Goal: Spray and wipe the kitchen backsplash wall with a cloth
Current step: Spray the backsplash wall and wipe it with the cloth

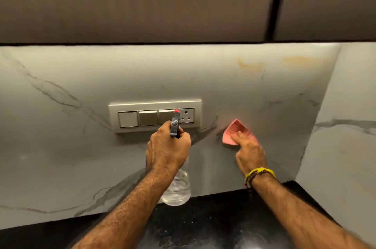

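Our forearms reach over the black counter (213,218): left hand (167,147) gripping the spray bottle (177,187), right hand (249,151) pressing the pink cloth (234,131) flat on the marble backsplash (81,157). We judge wiping underway; next, avoid spraying the switch panel (155,117).

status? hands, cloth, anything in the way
Left hand shut on spray bottle, nozzle toward switch plate. Right hand pressing pink cloth flat on backsplash. Socket close to the nozzle; yellow stains upper right unwiped.
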